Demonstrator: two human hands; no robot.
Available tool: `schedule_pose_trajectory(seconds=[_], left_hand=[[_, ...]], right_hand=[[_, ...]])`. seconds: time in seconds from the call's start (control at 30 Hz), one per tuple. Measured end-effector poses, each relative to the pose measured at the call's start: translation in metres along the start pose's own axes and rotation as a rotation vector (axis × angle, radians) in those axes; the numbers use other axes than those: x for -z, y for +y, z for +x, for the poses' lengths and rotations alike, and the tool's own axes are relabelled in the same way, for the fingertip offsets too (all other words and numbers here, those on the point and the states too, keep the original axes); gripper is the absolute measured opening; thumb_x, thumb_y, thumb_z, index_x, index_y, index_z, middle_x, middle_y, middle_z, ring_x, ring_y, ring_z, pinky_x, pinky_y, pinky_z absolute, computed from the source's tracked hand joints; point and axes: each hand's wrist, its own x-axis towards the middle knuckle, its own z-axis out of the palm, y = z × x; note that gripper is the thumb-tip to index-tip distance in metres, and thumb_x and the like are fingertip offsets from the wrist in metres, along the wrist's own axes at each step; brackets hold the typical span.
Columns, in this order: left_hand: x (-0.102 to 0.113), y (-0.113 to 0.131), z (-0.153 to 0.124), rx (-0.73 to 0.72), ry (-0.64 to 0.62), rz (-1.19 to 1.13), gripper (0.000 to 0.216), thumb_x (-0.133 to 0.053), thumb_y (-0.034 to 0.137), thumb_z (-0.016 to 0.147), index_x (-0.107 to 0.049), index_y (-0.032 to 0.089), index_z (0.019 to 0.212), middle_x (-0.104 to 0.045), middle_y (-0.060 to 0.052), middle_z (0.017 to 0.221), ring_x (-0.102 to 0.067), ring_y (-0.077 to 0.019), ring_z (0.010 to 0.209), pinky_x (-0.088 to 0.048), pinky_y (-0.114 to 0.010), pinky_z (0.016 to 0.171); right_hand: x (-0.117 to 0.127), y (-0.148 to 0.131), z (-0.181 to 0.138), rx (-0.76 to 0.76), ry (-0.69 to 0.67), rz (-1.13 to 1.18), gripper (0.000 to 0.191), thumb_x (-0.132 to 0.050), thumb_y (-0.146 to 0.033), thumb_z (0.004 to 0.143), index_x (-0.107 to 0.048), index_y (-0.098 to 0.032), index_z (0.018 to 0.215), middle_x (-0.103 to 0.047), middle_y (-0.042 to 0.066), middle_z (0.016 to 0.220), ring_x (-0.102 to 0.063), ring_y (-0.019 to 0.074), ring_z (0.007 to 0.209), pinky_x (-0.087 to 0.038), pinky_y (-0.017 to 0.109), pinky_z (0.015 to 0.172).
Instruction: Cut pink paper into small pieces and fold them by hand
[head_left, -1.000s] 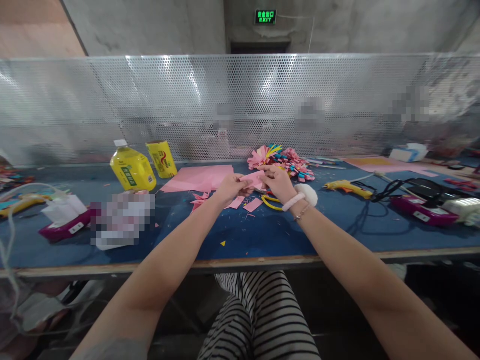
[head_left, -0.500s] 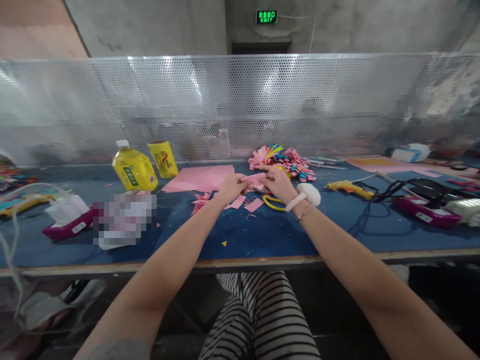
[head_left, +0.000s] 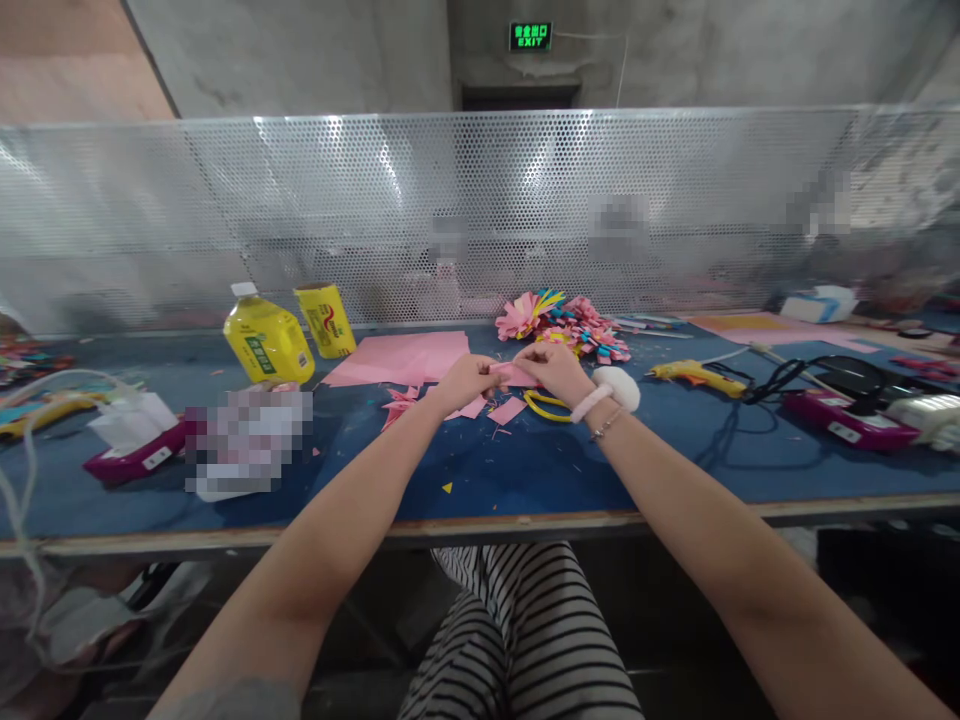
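My left hand [head_left: 465, 380] and my right hand [head_left: 556, 368] meet over the blue table top [head_left: 525, 465], both pinching a small piece of pink paper [head_left: 512, 374] between them. Pink paper offcuts [head_left: 508, 410] lie just under the hands. Yellow-handled scissors [head_left: 541, 405] rest on the table below my right hand. A stack of pink paper sheets [head_left: 405, 356] lies behind my left hand. A heap of folded paper flowers [head_left: 566, 322] sits behind my right hand.
Two yellow bottles [head_left: 266, 340] stand at the back left. A yellow glue gun [head_left: 694, 374] with black cables [head_left: 780, 380] lies to the right, a magenta box [head_left: 847, 418] beyond it. Another magenta box [head_left: 131, 455] sits left. A perforated metal screen [head_left: 480, 210] closes the far side.
Both hands have dropped slightly toward the table and drawn closer together on the pink piece, which shows less between the fingers than before.
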Motion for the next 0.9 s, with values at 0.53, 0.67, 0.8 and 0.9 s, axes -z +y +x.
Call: schedule_pose_trajectory(seconds=[0.53,0.67,0.8,0.9], left_hand=[[0.006,-0.010,0.003,0.033,-0.067,0.036,0.020,-0.059,0.030,0.065,-0.057,0.012,0.058,-0.048,0.002,0.040,-0.040,-0.0050,0.039,-0.030,-0.019,0.044],[0.005,-0.008,0.001,0.037,-0.081,0.023,0.022,-0.058,0.032,0.066,-0.058,0.012,0.060,-0.047,0.003,0.039,-0.039,-0.0043,0.038,-0.029,-0.019,0.044],[0.005,-0.009,0.001,0.050,-0.080,-0.018,0.021,-0.059,0.032,0.066,-0.057,0.012,0.060,-0.049,0.003,0.040,-0.040,-0.0044,0.038,-0.030,-0.019,0.044],[0.005,-0.010,0.002,0.060,-0.085,-0.052,0.018,-0.060,0.029,0.066,-0.057,0.012,0.058,-0.049,0.002,0.040,-0.040,-0.0042,0.037,-0.031,-0.019,0.044]], right_hand=[[0.006,0.007,0.000,0.070,-0.063,-0.087,0.016,-0.050,-0.026,0.071,-0.058,-0.014,0.068,-0.057,0.002,0.063,-0.049,0.0103,0.056,-0.040,0.023,0.054],[0.004,0.003,-0.001,0.029,-0.059,-0.101,0.018,-0.049,-0.028,0.071,-0.058,-0.013,0.067,-0.054,0.001,0.058,-0.045,0.0087,0.050,-0.035,0.022,0.048],[0.005,0.007,0.001,-0.007,-0.065,-0.045,0.018,-0.052,-0.030,0.069,-0.058,-0.014,0.068,-0.054,0.001,0.058,-0.045,0.0090,0.051,-0.036,0.022,0.049],[0.005,0.010,0.002,-0.002,-0.054,-0.024,0.016,-0.053,-0.029,0.069,-0.059,-0.014,0.068,-0.056,0.001,0.060,-0.047,0.0094,0.054,-0.038,0.022,0.051]])
